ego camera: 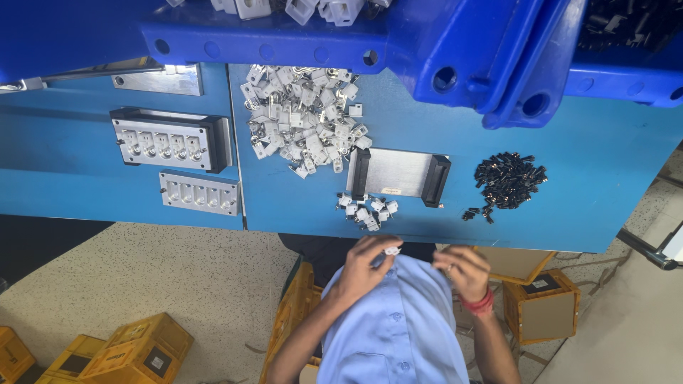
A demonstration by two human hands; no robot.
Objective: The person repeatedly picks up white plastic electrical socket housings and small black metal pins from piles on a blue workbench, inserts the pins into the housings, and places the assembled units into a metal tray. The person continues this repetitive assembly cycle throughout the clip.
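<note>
My left hand pinches a small white plastic part just below the near edge of the blue table, in front of my blue shirt. My right hand, with a red bangle at the wrist, is curled a little to the right of it, fingertips toward the part; whether it holds anything is hidden. A small cluster of white parts lies on the table just beyond my hands, in front of a metal plate with two black end blocks.
A big heap of white parts lies further back. Small black parts are piled at the right. Two metal jigs sit at the left. Blue crates overhang the back. Yellow boxes and a cardboard box stand on the floor.
</note>
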